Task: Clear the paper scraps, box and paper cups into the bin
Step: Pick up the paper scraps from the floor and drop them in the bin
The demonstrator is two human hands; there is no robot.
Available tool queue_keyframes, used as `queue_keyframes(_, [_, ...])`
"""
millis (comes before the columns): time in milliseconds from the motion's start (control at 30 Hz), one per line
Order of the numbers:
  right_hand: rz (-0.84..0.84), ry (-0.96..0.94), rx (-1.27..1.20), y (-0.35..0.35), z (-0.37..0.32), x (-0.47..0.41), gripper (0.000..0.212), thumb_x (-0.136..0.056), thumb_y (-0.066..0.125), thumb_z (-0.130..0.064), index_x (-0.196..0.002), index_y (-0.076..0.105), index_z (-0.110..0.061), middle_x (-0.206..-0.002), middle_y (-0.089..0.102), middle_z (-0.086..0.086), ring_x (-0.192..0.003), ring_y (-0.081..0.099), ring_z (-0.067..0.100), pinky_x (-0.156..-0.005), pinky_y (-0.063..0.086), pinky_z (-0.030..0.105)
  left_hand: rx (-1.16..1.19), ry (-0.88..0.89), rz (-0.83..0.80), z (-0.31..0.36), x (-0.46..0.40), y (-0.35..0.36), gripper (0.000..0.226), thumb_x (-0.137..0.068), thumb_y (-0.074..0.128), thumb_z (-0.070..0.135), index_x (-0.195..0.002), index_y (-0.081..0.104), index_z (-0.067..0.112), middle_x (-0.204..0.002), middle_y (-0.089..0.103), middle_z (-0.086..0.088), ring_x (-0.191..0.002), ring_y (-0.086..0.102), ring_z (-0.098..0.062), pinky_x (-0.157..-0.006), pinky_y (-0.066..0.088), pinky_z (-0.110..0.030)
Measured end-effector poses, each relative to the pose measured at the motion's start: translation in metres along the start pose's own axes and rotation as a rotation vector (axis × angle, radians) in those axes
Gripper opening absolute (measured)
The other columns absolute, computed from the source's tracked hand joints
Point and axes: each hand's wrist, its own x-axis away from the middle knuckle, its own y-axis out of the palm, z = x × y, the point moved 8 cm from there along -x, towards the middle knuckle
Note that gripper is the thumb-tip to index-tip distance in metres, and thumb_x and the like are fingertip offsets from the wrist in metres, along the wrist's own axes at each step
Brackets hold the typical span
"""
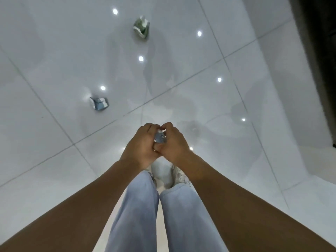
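Observation:
I stand on a glossy white tiled floor [54, 60] and look down at my hands. My left hand [141, 144] and my right hand [174, 142] are pressed together in front of me, both closed around a small blue-grey crumpled paper scrap [160, 138], which shows only between the fingers. A blue and white crumpled paper scrap [99, 103] lies on the floor ahead to the left. A green and white crumpled scrap [141, 27] lies farther away, near the top middle. No bin, box or cup is in view.
My legs in light blue trousers [163, 215] and pale shoes [179, 176] are below the hands. A dark wall or furniture edge [316, 51] runs along the right side. Ceiling lights reflect as bright dots on the tiles.

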Motion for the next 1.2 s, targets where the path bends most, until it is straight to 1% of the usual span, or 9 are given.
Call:
queue_keyframes(133, [-0.062,-0.019,0.027,0.012,-0.048,0.014,0.052,-0.078,0.069,-0.014,-0.123,0.045,-0.011,-0.116,0.055,0.007,-0.095,0.056,0.019,-0.077,0.049,0.031,0.062,-0.007,0.064,-0.006,0.028,-0.044,0.059,-0.070,0.075,0.010,-0.125,0.054,0.005,-0.120,0.053,-0.008,-0.107,0.053,-0.020,-0.086,0.039,-0.017])
queue_keyframes(167, [-0.084,-0.011,0.042,0.017,-0.060,0.017,0.055,-0.077,0.070,-0.016,-0.125,0.044,-0.014,-0.119,0.054,0.005,-0.097,0.056,0.018,-0.079,0.050,0.031,0.064,-0.032,0.079,-0.011,0.036,-0.055,0.060,-0.070,0.075,0.012,-0.125,0.053,0.005,-0.121,0.052,-0.007,-0.106,0.054,-0.019,-0.083,0.040,-0.016])
queue_keyframes(300, [-0.136,-0.029,0.126,0.032,-0.105,0.029,0.061,-0.079,0.074,-0.036,-0.130,0.043,-0.023,-0.123,0.051,-0.002,-0.103,0.049,0.010,-0.085,0.043,0.023,0.048,-0.173,0.124,-0.044,0.069,-0.094,0.053,-0.076,0.071,0.017,-0.124,0.050,0.007,-0.125,0.045,-0.004,-0.108,0.053,-0.018,-0.085,0.050,-0.026])
queue_keyframes(433, [-0.128,-0.059,0.239,0.037,-0.151,0.029,0.055,-0.083,0.071,-0.040,-0.130,0.044,-0.025,-0.126,0.052,-0.001,-0.112,0.053,0.017,-0.098,0.045,0.029,0.002,-0.342,0.154,-0.086,0.097,-0.141,0.053,-0.080,0.067,0.018,-0.127,0.045,0.010,-0.126,0.042,-0.003,-0.109,0.049,-0.017,-0.085,0.051,-0.029])
queue_keyframes(533, [-0.098,-0.106,0.402,0.042,-0.185,0.016,0.052,-0.087,0.066,-0.037,-0.132,0.043,-0.023,-0.127,0.050,0.001,-0.117,0.051,0.021,-0.095,0.041,0.029,0.032,-0.396,0.197,-0.112,0.108,-0.173,0.053,-0.079,0.064,0.012,-0.128,0.046,0.007,-0.128,0.040,-0.005,-0.109,0.049,-0.021,-0.084,0.051,-0.033])
queue_keyframes(633, [-0.092,-0.167,0.508,0.053,-0.214,0.001,0.050,-0.088,0.063,-0.032,-0.133,0.043,-0.019,-0.125,0.050,0.006,-0.117,0.049,0.024,-0.091,0.041,0.031,0.065,-0.457,0.199,-0.135,0.113,-0.194,0.055,-0.078,0.064,0.014,-0.130,0.046,0.009,-0.131,0.038,-0.005,-0.111,0.049,-0.023,-0.086,0.050,-0.039])
queue_keyframes(867, [-0.149,-0.236,0.757,0.090,-0.257,-0.043,0.056,-0.089,0.059,-0.030,-0.139,0.037,-0.018,-0.133,0.041,0.006,-0.121,0.042,0.026,-0.096,0.044,0.038,0.149,-0.568,0.250,-0.174,0.114,-0.220,0.055,-0.078,0.063,0.014,-0.130,0.046,0.011,-0.132,0.037,-0.006,-0.111,0.048,-0.023,-0.084,0.050,-0.037])
queue_keyframes(1067, [-0.186,-0.293,0.881,0.121,-0.252,-0.101,0.057,-0.089,0.059,-0.029,-0.140,0.034,-0.020,-0.135,0.040,0.006,-0.119,0.041,0.026,-0.091,0.044,0.037,0.203,-0.586,0.251,-0.211,0.082,-0.208,0.055,-0.078,0.062,0.013,-0.130,0.047,0.011,-0.133,0.034,-0.008,-0.104,0.055,-0.027,-0.084,0.052,-0.039])
queue_keyframes(1200, [-0.188,-0.298,0.943,0.153,-0.220,-0.160,0.063,-0.089,0.061,-0.029,-0.143,0.031,-0.020,-0.140,0.038,0.007,-0.121,0.040,0.029,-0.091,0.042,0.037,0.169,-0.568,0.271,-0.256,0.044,-0.184,0.057,-0.080,0.069,0.019,-0.132,0.046,0.014,-0.138,0.035,-0.006,-0.109,0.056,-0.023,-0.088,0.052,-0.030])
